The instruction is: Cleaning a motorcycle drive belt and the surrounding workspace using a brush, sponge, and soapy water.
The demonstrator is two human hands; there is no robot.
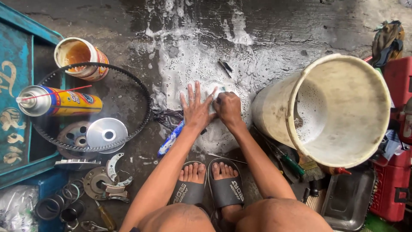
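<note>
I squat over wet, soapy concrete. My left hand (195,108) lies flat with fingers spread on the foamy floor, pressing down on a small pale piece that is mostly hidden. My right hand (228,108) is closed around a small tool with a pale tip (219,89) that sticks out above the fist, right beside my left fingers. A blue and white toothbrush (170,139) lies on the floor under my left wrist. My feet in dark sandals (226,187) are just below.
A big cream bucket (339,107) with soapy water tilts at the right. To the left are a black toothed belt (143,101), a spray can (60,102), a tin (81,58), metal pulley discs (106,134) and clutch parts (107,180). Screwdrivers, a brush and red toolboxes (397,180) crowd the right.
</note>
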